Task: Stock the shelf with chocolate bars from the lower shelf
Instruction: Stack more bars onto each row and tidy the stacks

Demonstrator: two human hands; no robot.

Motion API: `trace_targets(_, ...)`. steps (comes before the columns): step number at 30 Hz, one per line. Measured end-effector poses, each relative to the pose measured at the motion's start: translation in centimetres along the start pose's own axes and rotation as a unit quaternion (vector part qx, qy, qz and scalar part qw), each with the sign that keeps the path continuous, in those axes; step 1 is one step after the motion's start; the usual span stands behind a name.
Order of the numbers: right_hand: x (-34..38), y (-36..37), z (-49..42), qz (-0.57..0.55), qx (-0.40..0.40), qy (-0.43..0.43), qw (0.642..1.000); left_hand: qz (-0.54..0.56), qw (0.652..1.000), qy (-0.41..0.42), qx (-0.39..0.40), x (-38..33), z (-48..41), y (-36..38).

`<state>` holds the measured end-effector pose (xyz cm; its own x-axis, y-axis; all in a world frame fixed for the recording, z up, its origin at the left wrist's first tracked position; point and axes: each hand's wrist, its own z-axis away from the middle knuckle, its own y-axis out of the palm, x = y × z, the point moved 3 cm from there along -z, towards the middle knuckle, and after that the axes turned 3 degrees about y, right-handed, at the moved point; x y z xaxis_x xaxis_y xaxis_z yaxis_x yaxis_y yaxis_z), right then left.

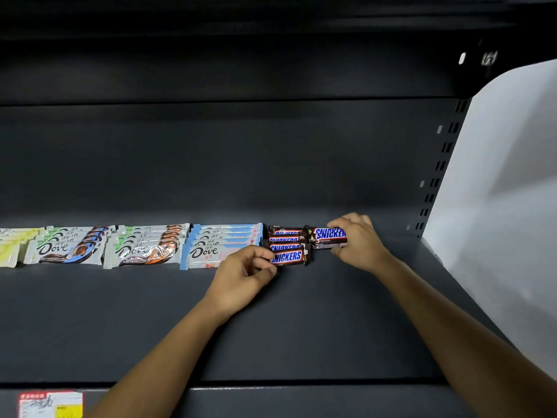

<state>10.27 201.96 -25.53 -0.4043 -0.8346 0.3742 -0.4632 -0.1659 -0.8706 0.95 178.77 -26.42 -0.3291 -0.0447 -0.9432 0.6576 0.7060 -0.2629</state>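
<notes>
Fingers (338, 222) of right hand (358, 241) wrap Snickers bar (327, 235), hiding its right end; long axis crosswise. Left hand (242, 274) pinches front bar (288, 256).

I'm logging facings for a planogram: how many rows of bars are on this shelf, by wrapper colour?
Yellow rows: 1
White-and-green Dove rows: 2
Light-blue Dove rows: 1
Brown Snickers rows: 1
Total: 5 rows, plus one Snickers bar held in the right hand.
</notes>
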Motion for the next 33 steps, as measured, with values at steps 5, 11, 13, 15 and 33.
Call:
trace_targets(5, 0.0, -0.4, 0.3, -0.001, 0.058, -0.011, 0.998, -0.002, 1.0, -0.002, 0.004, 0.0, 0.1, 0.0)
trace_targets(11, 0.5, -1.0, 0.5, 0.095, 0.019, -0.039, 0.995, -0.007, 1.0, -0.003, 0.002, 0.0, 0.1, 0.0)
trace_targets(13, 0.8, -0.8, 0.4, 0.118, 0.033, -0.04, 0.992, -0.008, 1.0, -0.003, 0.003, 0.0, 0.1, 0.0)
trace_targets(15, 0.8, -0.7, 0.4, 0.093, 0.046, -0.025, 0.994, -0.009, 1.0, -0.002, 0.004, 0.1, 0.1, 0.0)
trace_targets(33, 1.1, 0.0, 0.7, 0.113, -0.038, -0.057, 0.991, -0.037, 0.999, 0.005, 0.007, 0.5, 0.0, -0.1)
